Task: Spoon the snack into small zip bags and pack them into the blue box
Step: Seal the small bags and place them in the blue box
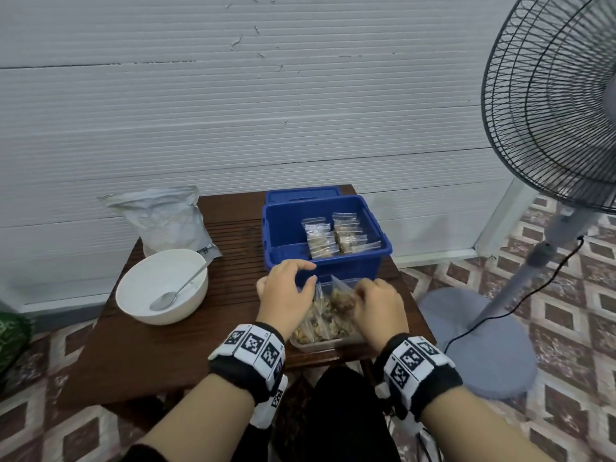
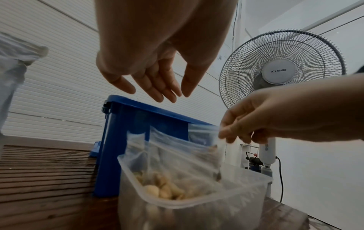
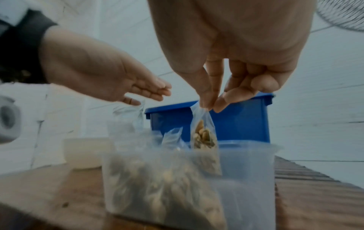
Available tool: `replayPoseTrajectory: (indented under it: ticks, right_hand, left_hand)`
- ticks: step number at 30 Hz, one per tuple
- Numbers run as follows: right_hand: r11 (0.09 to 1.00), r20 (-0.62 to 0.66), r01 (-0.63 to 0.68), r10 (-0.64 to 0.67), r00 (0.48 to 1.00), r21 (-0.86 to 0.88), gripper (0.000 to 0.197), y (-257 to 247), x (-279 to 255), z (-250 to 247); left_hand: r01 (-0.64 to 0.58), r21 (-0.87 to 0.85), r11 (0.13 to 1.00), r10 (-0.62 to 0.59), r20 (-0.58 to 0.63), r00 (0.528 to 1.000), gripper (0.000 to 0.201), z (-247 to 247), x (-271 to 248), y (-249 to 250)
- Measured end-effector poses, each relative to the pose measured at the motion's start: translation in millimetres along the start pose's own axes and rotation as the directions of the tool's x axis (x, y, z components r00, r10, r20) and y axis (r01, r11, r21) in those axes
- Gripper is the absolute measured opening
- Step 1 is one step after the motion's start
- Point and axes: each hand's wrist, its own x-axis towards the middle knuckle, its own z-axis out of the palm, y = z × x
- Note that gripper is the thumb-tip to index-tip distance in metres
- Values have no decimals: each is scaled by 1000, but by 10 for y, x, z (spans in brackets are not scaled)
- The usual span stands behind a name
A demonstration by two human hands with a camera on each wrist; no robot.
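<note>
A clear plastic tub [image 1: 320, 344] at the table's near edge holds several filled zip bags of snack. My right hand [image 1: 373, 300] pinches the top of one small zip bag [image 3: 204, 137] between thumb and fingers and holds it upright over the tub [image 3: 246, 171]. My left hand [image 1: 286, 291] hovers open above the tub's left side, fingers straight and holding nothing [image 2: 157, 87]. Behind the tub stands the blue box [image 1: 320, 235] with several packed bags [image 1: 333, 236] in its right half. A white bowl [image 1: 163, 285] with a metal spoon [image 1: 176, 291] sits at the left.
A large white snack pouch [image 1: 166, 221] leans behind the bowl. The blue lid [image 1: 300, 195] lies behind the box. A standing fan [image 1: 550, 161] rises at the right, its base [image 1: 480, 341] and cord close to the table. A ribbed wall runs behind the brown wooden table [image 1: 133, 355].
</note>
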Motion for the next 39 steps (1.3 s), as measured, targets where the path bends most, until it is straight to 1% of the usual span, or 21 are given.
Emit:
replayPoseTrajectory:
  ticks: [2,4,5,6,7,8,11,16,18,22,24,27,29,32,35,39]
  right_hand:
    - [993,-95,23,-12,995,112,8,17,-2,-44]
    - [974,-151,73,-41,988,214,9,14,-1,-81]
    - [961,-166,98,-55,985,259,12,8,-6,-101]
    - [946,-174,109,-58,983,304,14,0,-15,-127]
    - [931,-176,108,-49,983,347,15,-13,-30,-160]
    - [917,-178,103,-36,983,385,15,-20,-46,-183]
    - [886,-198,94,-2,980,454,13,-28,-77,-208]
    - [828,-198,26,103,975,560,11,-2,-92,-194]
    - [822,-202,28,107,974,569,14,18,-99,-197]
    - [860,-215,58,61,975,508,21,36,-116,-197]
    - [842,-199,72,43,979,535,23,52,-120,-209]
    - [794,-124,65,13,992,604,14,41,-127,-257]
    - [800,-94,67,-14,996,596,10,16,-130,-283]
    - [808,-118,89,-24,993,582,12,-5,-125,-307]
    - [814,-132,100,-30,991,572,12,2,-110,-315]
    - [838,-94,107,-67,993,535,14,10,-84,-349]
  left_hand:
    - [-24,-5,1000,25,42,999,21,39,-14,22]
    - [-47,1,999,46,99,994,28,58,-15,57]
    - [-52,-9,999,53,121,991,27,63,-17,73]
    - [-53,-29,998,56,131,990,21,61,-24,106]
    - [-47,-47,998,53,132,990,12,60,-31,131]
    - [-36,-62,997,44,127,991,8,59,-38,148]
    - [-5,-91,996,13,82,997,17,47,-41,172]
    - [-35,-129,991,45,82,996,18,-19,-63,215]
    - [-41,-125,991,50,70,996,17,-23,-71,204]
    - [-64,-114,991,70,52,996,19,2,-77,174]
    - [-65,-128,990,75,67,995,17,1,-77,176]
    - [-70,-163,984,86,98,991,15,-16,-69,180]
    - [-68,-184,981,89,110,990,17,-2,-63,159]
    - [-81,-228,970,103,88,991,16,26,-58,139]
    - [-98,-197,975,115,72,991,11,14,-63,171]
    - [-94,-173,980,107,66,992,11,-21,-60,189]
